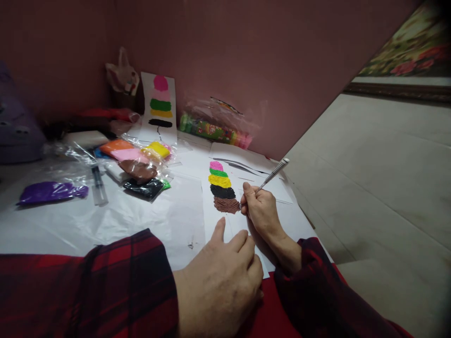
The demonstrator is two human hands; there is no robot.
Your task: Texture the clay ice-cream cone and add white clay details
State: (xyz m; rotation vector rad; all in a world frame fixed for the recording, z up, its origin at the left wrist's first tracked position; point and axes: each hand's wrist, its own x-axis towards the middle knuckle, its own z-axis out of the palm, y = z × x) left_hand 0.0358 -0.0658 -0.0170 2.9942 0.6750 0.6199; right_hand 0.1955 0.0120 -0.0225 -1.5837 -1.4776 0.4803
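My right hand [259, 209] is closed round a thin tool with a ridged grey handle [276, 172], its lower end at the right edge of a brown textured patch [226, 205]. That patch is the lowest of several stacked coloured patches on a white sheet [246, 188]; above it come black [222, 191], yellow [219, 181], green and pink. My left hand [221, 277] rests on the sheet's lower part, below the brown patch, fingers apart and holding nothing.
Bagged clay packs [139, 170] and a purple pack [52, 192] lie at the left, with a clear tube [99, 190] between them. A second coloured picture [161, 108] leans on the wall beside a wrapped multicoloured pack [214, 131]. The table's right edge borders pale tiles.
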